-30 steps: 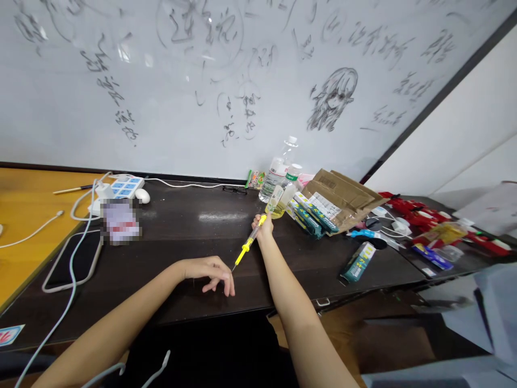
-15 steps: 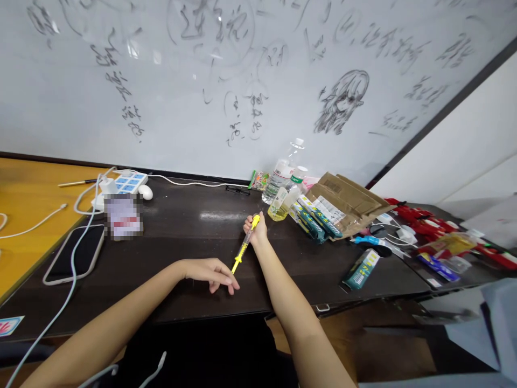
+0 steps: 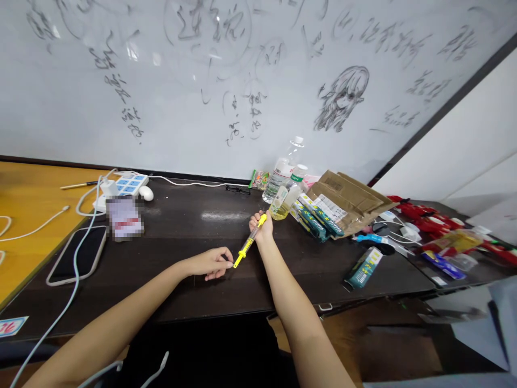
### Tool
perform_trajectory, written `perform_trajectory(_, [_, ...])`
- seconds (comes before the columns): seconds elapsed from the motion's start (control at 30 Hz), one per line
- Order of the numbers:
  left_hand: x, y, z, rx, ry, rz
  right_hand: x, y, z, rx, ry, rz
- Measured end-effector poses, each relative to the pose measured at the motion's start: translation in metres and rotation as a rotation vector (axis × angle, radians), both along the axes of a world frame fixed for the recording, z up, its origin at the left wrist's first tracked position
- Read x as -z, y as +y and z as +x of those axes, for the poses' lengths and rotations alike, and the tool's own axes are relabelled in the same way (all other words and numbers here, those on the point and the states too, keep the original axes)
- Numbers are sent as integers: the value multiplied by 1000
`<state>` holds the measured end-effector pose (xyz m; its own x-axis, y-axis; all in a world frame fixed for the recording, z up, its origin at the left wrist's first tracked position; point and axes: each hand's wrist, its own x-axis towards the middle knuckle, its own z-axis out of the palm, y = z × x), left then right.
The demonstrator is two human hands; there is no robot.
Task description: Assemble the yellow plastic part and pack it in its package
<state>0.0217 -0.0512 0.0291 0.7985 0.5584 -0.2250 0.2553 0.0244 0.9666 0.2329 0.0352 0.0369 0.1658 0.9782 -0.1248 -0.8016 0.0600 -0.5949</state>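
Note:
A slim yellow syringe-shaped tool [image 3: 250,243] with a clear barrel slants over the dark desk. Its upper end sits in my right hand [image 3: 263,226], with the fingers wrapped round it. At the tool's lower end is my left hand [image 3: 210,262], thumb and forefinger pinched together right by the tip. Whether those fingertips grip the tip or some tiny thing is too small to make out. Just beyond my right hand stands a bottle of yellowish liquid [image 3: 279,209].
A water bottle [image 3: 274,182], brown paper packaging [image 3: 352,199] and green boxes [image 3: 314,218] stand right of centre. Another green box [image 3: 363,268] lies nearer the front edge. On the left are a phone [image 3: 78,255], a power strip [image 3: 131,185] and a trailing white cable [image 3: 75,269].
My right hand and the yellow tool have shifted slightly right. My left hand has risen a little, its fingers drawn into a pinch, and the tool's lower end now shows.

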Motion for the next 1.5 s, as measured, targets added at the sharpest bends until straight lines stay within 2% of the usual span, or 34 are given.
perform_trajectory(0.13, [-1,-4,2,65,42,85,-3,-2,1,32,78,17])
perform_trajectory(0.27, [-2,-7,6,-51,5,237,2,-2,-7,17,30,-8])
perform_trajectory(0.43, [-2,-9,10,-102,27,552,10,-4,-25,-121,-44,-63])
perform_trajectory(0.5, [-1,-9,11,-139,47,528,10,-5,-27,-119,-53,-75])
perform_trajectory(0.63, [4,-5,10,-282,84,373,6,-8,-28,-84,-126,-47])
perform_trajectory(0.77, [5,2,7,-413,42,424,5,-12,-37,-119,-186,-37])
perform_trajectory(0.87, [4,0,8,-348,25,529,6,-12,-39,-148,-179,-52])
perform_trajectory(0.93, [3,-4,11,-278,6,531,5,-10,-33,-155,-155,-31])
perform_trajectory(1.07, [2,-9,14,-178,-30,336,-4,-4,-5,-73,-141,55])
perform_trajectory(1.17, [2,-8,14,-128,-64,239,-11,-1,14,30,-182,54])
perform_trajectory(1.27, [5,-6,13,-138,-89,209,-10,-4,9,59,-198,31])
perform_trajectory(1.37, [8,-5,13,-177,-102,204,-3,-11,-18,-56,-140,20])
perform_trajectory(1.43, [11,-5,13,-166,-87,210,2,-16,-36,-202,-122,24])
perform_trajectory(1.5, [12,-5,13,-146,-81,218,4,-18,-45,-263,-132,28])
